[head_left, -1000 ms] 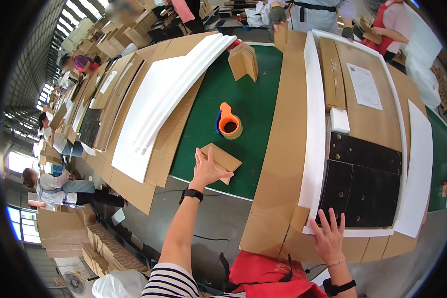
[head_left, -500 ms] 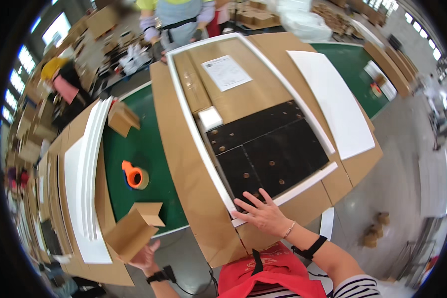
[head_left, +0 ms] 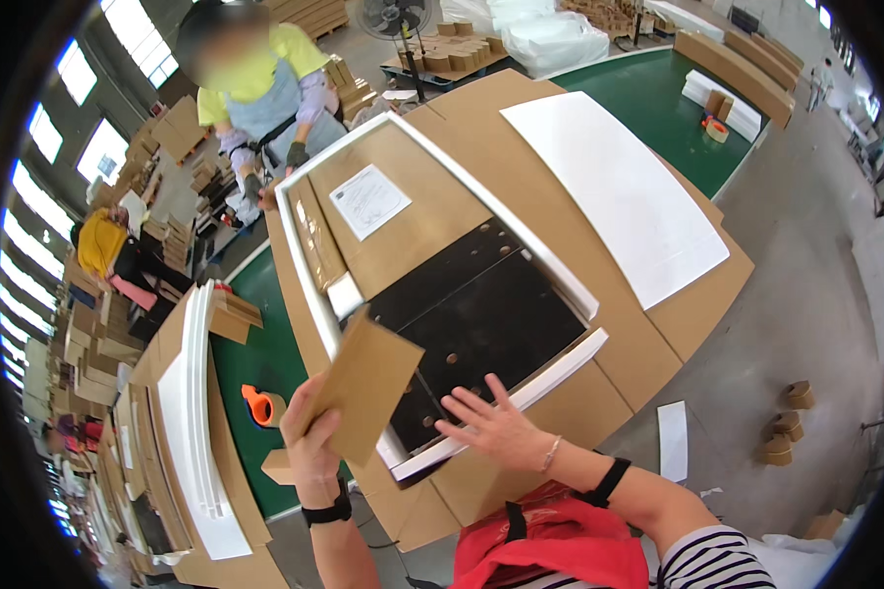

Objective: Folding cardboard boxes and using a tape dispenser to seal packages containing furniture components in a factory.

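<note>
My left hand (head_left: 312,427) is closed on a folded cardboard piece (head_left: 371,383), raised over the near left corner of the open carton. My right hand (head_left: 496,432) is open, fingers spread, over the black panel (head_left: 491,304) close to the white foam strip (head_left: 550,378) along the near edge. Whether its fingertips touch the panel, I cannot tell. White foam strips frame the carton's contents. Farther back inside lie a brown wrapped board (head_left: 417,191), a white printed sheet (head_left: 370,201) and a small white block (head_left: 344,294).
On the green table sit an orange tape dispenser (head_left: 262,404) and another cardboard piece (head_left: 236,316). White strips (head_left: 201,412) are stacked at left; a white panel (head_left: 624,196) lies on the right flap. Across the carton, a co-worker's gloved hand (head_left: 297,154) is near its far corner.
My left hand has brought the cardboard piece up and right, from beside the green table to over the carton. My right hand stays near the close edge. The whole view has shifted.
</note>
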### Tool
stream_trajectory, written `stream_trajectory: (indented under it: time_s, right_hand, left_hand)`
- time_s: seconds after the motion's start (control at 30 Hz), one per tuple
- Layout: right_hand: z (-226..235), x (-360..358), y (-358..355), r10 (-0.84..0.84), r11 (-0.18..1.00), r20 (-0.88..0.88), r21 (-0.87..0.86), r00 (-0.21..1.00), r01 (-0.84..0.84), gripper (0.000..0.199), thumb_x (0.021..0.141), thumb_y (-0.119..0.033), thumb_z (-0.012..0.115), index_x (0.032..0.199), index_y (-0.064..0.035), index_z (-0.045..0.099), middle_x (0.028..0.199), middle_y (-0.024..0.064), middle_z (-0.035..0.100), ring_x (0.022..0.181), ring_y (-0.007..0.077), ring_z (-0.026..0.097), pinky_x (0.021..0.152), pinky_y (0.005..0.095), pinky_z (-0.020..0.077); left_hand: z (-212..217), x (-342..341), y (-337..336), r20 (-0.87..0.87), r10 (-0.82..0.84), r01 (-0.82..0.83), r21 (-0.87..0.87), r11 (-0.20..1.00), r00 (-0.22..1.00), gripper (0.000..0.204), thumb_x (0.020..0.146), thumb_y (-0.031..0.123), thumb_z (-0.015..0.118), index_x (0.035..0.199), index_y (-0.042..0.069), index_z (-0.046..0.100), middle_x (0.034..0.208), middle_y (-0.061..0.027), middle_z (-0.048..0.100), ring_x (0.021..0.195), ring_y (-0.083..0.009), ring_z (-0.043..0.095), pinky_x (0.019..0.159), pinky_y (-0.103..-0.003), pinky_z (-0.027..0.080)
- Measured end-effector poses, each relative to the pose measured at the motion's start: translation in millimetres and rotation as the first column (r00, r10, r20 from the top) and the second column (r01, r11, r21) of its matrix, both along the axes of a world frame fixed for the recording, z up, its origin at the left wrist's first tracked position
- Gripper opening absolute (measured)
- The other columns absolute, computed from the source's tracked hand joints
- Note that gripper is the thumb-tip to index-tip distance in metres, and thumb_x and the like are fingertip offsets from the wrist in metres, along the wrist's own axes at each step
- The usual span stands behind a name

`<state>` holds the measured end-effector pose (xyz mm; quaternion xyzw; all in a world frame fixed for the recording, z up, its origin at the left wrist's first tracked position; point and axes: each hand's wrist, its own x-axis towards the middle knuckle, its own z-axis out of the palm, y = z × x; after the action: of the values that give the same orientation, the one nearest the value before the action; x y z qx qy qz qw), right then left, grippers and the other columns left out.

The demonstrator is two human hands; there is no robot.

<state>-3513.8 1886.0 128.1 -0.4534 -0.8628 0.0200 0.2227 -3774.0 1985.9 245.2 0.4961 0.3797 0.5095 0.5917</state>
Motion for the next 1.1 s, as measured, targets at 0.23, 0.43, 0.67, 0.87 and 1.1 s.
stream_trajectory:
  time_s: [0.23,0.43,0.67,0.87,1.1]
  right_hand:
    - [-16.0,122.9,-13.6,-0.23,0.958,-0.121,0.148,0.966,0.247,0.02,0.087,-0.02,0.06,0.106,-0.0131,0.059,0.122,0.0089,0.057,0.129,0.0258,0.047,0.118,0.0592,0.0232]
    - [-26.8,130.6,-24.9,-0.326,0.895,-0.22,0.242,0.919,0.375,0.016,0.084,-0.022,0.062,0.1,-0.0196,0.061,0.093,-0.0029,0.054,0.095,0.0159,0.053,0.096,0.0431,0.0398]
    - [-44.2,129.6,-35.3,-0.372,0.91,-0.267,0.085,0.889,0.407,0.026,0.085,-0.018,0.059,0.11,-0.0176,0.063,0.079,-0.0013,0.052,0.086,0.0173,0.053,0.083,0.0355,0.0417]
    - [-53.7,120.6,-49.2,-0.405,0.911,-0.28,-0.048,0.87,0.409,0.031,0.087,-0.016,0.057,0.117,-0.0157,0.063,0.097,0.0058,0.059,0.103,0.0246,0.055,0.094,0.0441,0.0446]
    - [-44.1,168.1,-93.1,-0.261,0.907,-0.359,-0.41,0.896,0.1,0.041,0.078,-0.014,0.066,0.119,-0.0131,0.066,0.113,0.0103,0.064,0.11,0.0311,0.06,0.091,0.0453,0.0494]
  left_hand:
    - [59.0,273.8,34.6,-0.672,0.054,0.577,0.671,0.465,0.738,0.032,0.07,-0.001,0.07,0.102,0.002,0.071,0.101,-0.011,0.073,0.091,-0.028,0.069,0.083,-0.033,0.054]
    - [-21.1,414.2,36.3,-0.914,0.008,0.911,0.404,0.086,0.405,0.024,0.081,0.012,0.061,0.104,0.01,0.066,0.102,-0.0067,0.068,0.094,-0.0294,0.064,0.084,-0.039,0.051]
    - [-38.0,436.7,21.6,-0.98,0.061,0.981,-0.194,-0.032,-0.192,0.017,0.081,0.012,0.061,0.098,0.01,0.064,0.091,-0.0051,0.068,0.092,-0.0262,0.065,0.078,-0.038,0.049]
    - [-77.7,393.6,-4.5,-0.999,0.042,0.999,-0.026,0.032,-0.027,0.017,0.078,0.014,0.058,0.094,0.01,0.064,0.096,-0.0074,0.068,0.098,-0.0305,0.064,0.081,-0.045,0.045]
    - [-82.4,377.7,-5.4,-0.99,0.139,0.993,0.047,0.112,0.031,0.023,0.074,0.023,0.064,0.09,0.008,0.066,0.094,-0.0103,0.065,0.101,-0.0303,0.063,0.106,-0.059,0.035]
